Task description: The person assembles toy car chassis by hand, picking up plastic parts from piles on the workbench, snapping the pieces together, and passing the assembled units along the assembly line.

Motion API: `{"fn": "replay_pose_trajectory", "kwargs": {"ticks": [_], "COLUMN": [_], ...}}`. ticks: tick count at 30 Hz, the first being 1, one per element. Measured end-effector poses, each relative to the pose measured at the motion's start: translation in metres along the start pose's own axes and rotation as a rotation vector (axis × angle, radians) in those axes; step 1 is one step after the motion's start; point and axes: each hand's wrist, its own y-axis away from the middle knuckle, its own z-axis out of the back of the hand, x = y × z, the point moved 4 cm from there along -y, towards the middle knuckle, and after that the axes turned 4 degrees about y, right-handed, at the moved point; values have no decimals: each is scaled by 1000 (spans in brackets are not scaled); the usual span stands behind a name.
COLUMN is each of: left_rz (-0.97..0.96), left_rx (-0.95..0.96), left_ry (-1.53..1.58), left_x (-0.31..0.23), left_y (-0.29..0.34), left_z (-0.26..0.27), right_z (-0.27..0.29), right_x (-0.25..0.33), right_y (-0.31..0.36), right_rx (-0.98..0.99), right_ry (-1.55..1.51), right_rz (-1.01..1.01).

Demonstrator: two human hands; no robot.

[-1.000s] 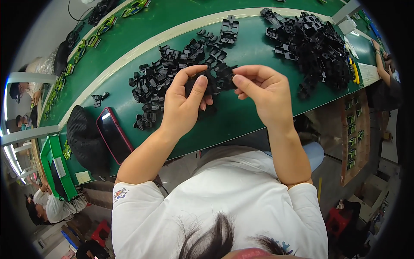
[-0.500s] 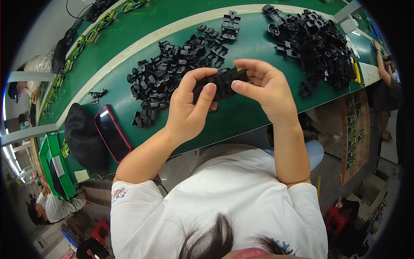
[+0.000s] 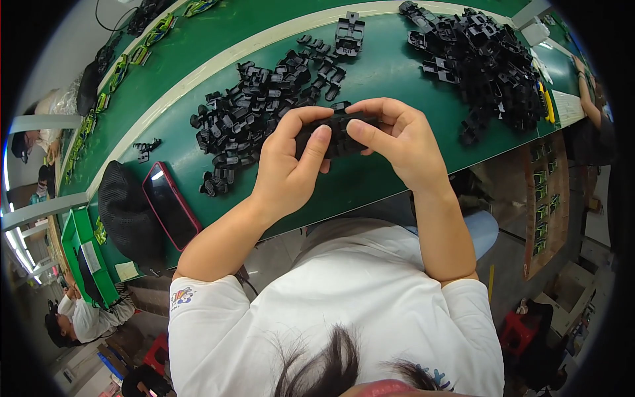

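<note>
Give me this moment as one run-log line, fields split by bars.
left hand: holds black part | right hand: holds same part | left side: small black pieces, phone | right side: heap of black components

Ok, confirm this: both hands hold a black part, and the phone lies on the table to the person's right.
No: the phone lies on the table to the person's left, as the head view shows. The left hand and right hand do hold a black part.

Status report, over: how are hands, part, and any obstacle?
Left hand and right hand both grip black part. Part over table, partly hidden. Nothing visibly blocking hands.
</note>
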Motion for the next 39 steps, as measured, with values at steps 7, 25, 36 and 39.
{"fn": "replay_pose_trajectory", "kwargs": {"ticks": [7, 25, 36, 39], "left_rz": [-87, -56, 150, 158], "left_rx": [-11, -48, 33, 48], "left_ry": [-149, -151, 86, 38], "left_x": [1, -6, -6, -7], "left_y": [4, 6, 1, 2], "left_z": [-2, 1, -2, -3], "right_z": [0, -4, 7, 6], "right_x": [-4, -6, -10, -9], "right_y": [1, 7, 5, 8], "right_rx": [-84, -2, 134, 97], "right_ry": [191, 172, -28, 6], "right_rz": [100, 84, 3, 10]}}
